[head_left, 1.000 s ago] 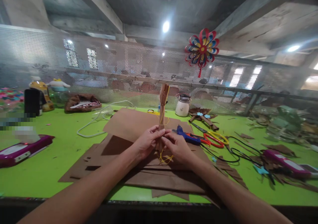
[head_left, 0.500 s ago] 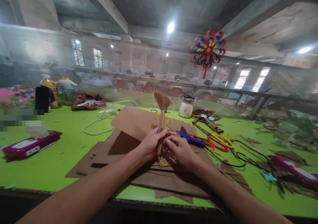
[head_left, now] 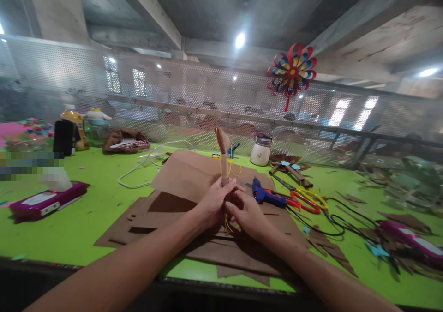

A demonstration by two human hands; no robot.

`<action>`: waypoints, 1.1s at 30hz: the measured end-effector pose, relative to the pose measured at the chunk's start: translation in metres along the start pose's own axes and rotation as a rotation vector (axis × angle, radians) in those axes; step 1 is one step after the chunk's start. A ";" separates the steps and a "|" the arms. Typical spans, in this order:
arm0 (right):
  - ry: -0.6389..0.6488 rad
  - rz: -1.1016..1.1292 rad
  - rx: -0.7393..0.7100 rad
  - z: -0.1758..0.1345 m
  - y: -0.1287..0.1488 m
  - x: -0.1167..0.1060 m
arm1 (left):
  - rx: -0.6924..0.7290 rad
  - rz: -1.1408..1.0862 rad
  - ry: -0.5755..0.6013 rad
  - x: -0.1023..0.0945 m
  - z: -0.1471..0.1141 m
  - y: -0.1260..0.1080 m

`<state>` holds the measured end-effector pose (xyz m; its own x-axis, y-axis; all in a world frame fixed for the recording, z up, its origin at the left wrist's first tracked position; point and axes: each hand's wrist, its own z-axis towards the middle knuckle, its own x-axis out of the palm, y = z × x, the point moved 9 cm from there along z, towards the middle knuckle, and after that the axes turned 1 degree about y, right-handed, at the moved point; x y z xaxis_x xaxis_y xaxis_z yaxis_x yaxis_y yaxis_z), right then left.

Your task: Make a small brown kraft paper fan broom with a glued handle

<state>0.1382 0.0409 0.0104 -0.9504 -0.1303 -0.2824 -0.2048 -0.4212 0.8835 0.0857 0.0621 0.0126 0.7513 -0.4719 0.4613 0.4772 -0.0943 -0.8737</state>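
Observation:
My left hand (head_left: 212,201) is closed round the handle of a small brown paper broom (head_left: 224,146), held upright above the sheets. Its pleated, fan-shaped head points up and is seen nearly edge-on. My right hand (head_left: 247,213) meets the left at the lower handle, with its fingers pinched on yellow string (head_left: 228,224); the exact grip is partly hidden. More of the string runs along the broom's head and hangs in loops beside it. Under both hands lie brown paper sheets (head_left: 166,215), stacked and overlapping, some with slits cut in them.
Right of my hands lie a blue glue gun (head_left: 266,195), scissors with red handles (head_left: 306,202) and yellow-handled scissors (head_left: 316,196). Behind stands a white jar (head_left: 260,151). A purple tissue pack (head_left: 48,201) lies left; paper scraps and a black cord (head_left: 341,226) spread right.
The broom has turned in my hands, so its fan now shows its narrow side instead of its broad face. The string loops below my right hand have drawn in closer. The view has shifted slightly.

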 end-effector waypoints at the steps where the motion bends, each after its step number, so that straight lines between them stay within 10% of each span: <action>1: 0.001 0.026 0.022 0.000 -0.002 0.000 | -0.008 0.022 0.020 0.002 -0.001 0.000; 16: 0.227 0.708 0.238 -0.005 0.002 -0.013 | -0.029 -0.064 0.216 0.011 -0.004 -0.025; 33: 0.310 0.581 0.329 -0.017 -0.008 0.007 | 0.059 -0.036 0.085 -0.003 0.004 -0.034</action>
<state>0.1369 0.0285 -0.0051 -0.8273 -0.5187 0.2155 0.2054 0.0777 0.9756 0.0690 0.0704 0.0418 0.6932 -0.5421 0.4750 0.5311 -0.0614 -0.8451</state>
